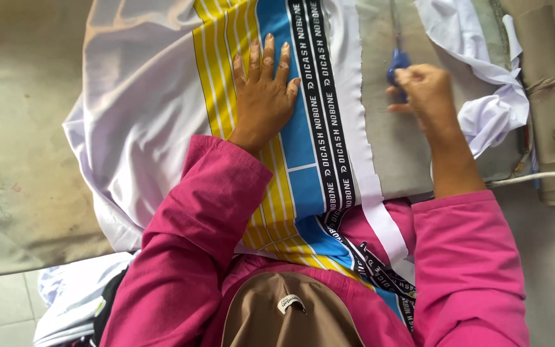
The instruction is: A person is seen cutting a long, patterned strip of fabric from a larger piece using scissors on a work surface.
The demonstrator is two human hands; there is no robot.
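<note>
**Fabric trimming: one edge strip cut most of the way, scissors well up the line**

Fabric panel (162,115) is the biggest item and the landmark here: white cloth printed with yellow stripes, a blue band and two black bands with white lettering. It lies spread over a grey-covered table (406,148), near end draping off the table edge into the person's lap.

Progress, judged from how things lie: a narrow white strip (380,212) runs along the panel's right edge, next to the black bands, and hangs loose over the lap. So the near stretch of that edge looks cut. Far stretch, above the scissors, looks not yet separated, though the top of frame cuts it off, so can't confirm.

White offcuts (489,109) are bunched right of the panel, past the bare grey strip of table. Tan rolled cloth (547,96) sits further right at the table's far side. More white cloth (72,302) is heaped low, left of the panel, below the table edge.

Left hand (266,90): flat, fingers spread, palm pressed down on the panel's yellow and blue stripes, pinning it, not gripping.

Right hand (422,90): right of the panel over the grey cover, closed around blue-handled scissors (398,61), blades pointing away along the white edge. Blades are blurred; open or closed, can't tell.

Panel surface looks smooth under the left hand, rumpled on its far-left white part.
</note>
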